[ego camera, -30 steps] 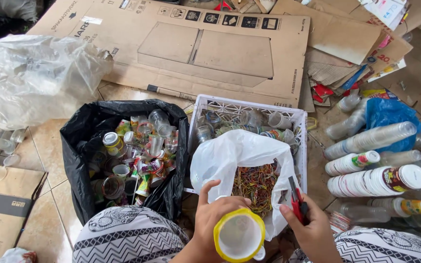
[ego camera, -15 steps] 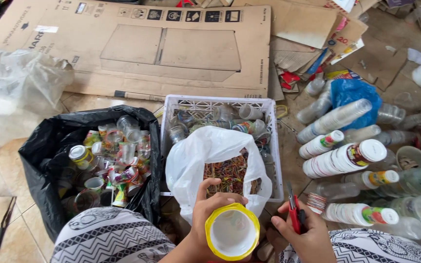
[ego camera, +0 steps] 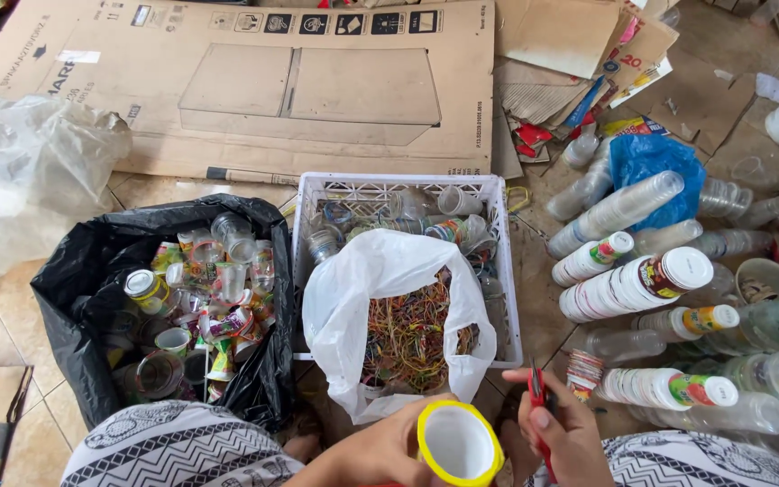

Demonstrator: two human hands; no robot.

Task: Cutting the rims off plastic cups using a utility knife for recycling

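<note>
Sitting low over the floor, the person holds a yellow-rimmed plastic cup (ego camera: 458, 445) in the left hand (ego camera: 380, 455), fingers wrapped round its side so the white inside faces up at the bottom edge of the view. Just beside it, the right hand (ego camera: 563, 433) is closed on a small red-handled cutter (ego camera: 538, 397), which stands nearly upright out of the fist; its tip is too small to make out. Directly ahead of both hands sits a white plastic bag (ego camera: 380, 271), its mouth open on a tangle of coloured rubber bands (ego camera: 412, 334). The bag rests partly in a white plastic crate (ego camera: 498, 261) that also holds clear cups at its far end. Beside the crate, to the person's left, a black bag (ego camera: 83, 289) gapes open, full of loose cups with printed labels. On the right side, stacked cups (ego camera: 633, 284) lie on their sides in long rows, some clear, some white with coloured rims, near a crumpled blue bag (ego camera: 651, 162). Flattened cardboard (ego camera: 254, 90) covers the floor beyond, and a clear plastic sack (ego camera: 20, 180) slumps at the far left. Patterned black-and-white cloth covers the person's knees (ego camera: 173, 451).
</note>
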